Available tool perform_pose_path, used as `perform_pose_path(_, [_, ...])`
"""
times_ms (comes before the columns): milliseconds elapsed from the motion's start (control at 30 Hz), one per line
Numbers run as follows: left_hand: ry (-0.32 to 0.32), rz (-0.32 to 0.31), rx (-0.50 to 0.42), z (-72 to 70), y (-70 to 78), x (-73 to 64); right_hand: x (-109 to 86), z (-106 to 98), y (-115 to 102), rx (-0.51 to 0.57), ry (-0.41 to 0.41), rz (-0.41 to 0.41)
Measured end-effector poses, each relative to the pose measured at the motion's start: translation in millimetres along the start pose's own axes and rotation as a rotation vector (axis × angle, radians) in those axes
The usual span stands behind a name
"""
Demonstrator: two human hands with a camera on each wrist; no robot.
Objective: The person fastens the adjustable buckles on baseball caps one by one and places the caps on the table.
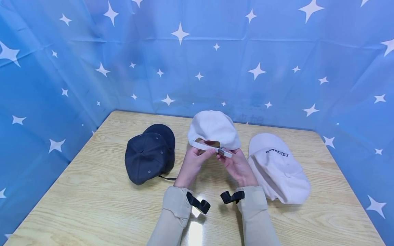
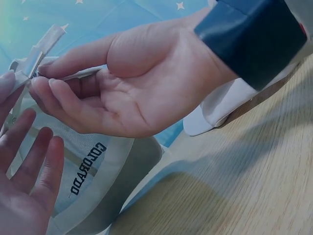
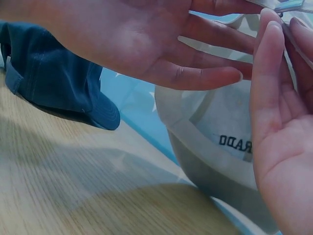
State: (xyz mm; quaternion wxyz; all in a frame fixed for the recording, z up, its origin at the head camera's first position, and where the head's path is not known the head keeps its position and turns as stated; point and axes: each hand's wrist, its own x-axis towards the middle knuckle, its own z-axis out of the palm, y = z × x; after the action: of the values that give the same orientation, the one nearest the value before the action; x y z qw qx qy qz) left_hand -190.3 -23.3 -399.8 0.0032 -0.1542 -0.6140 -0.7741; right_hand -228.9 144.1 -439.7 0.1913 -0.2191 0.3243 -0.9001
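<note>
A white baseball cap (image 1: pixel 213 126) is held up at mid-table, its back opening toward the camera. In the head view, my left hand (image 1: pixel 195 162) pinches its adjusting strap (image 1: pixel 201 146) left of a metal buckle (image 1: pixel 221 151). My right hand (image 1: pixel 238 167) pinches the strap end right of the buckle. In the left wrist view, the thumb and index finger of my right hand (image 2: pixel 142 83) meet at the strap, and the other fingers bend loosely. In the right wrist view, several fingers of my left hand (image 3: pixel 132 44) stretch out below the strap. Mirrored lettering (image 2: pixel 88 169) shows inside the crown.
A dark navy cap (image 1: pixel 146 155) lies on the wooden table (image 1: pixel 92 201) at left, its strap trailing toward the middle. At right lies another white cap (image 1: pixel 286 171) lettered COLORADO, close to my right wrist. A blue star-patterned curtain (image 1: pixel 215 68) closes off the back and sides.
</note>
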Motion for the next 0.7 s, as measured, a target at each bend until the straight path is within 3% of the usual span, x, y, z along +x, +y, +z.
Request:
perform_pose_path(333, [0.033, -0.045, -0.018, 1.1, 2.8, -2.2, -0.1, -0.7, 0.9, 0.033, -0.004, -0.009])
perform_pose_path(533, [0.059, 0.005, -0.033, 0.0, 4.0, -2.3, -1.4, -4.8, 1.2, 0.158, -0.044, -0.033])
perform_pose_path(700, [0.068, 0.041, -0.047, -1.1, -0.1, 0.2, -0.7, -5.7, 0.7, 0.186, -0.068, -0.037])
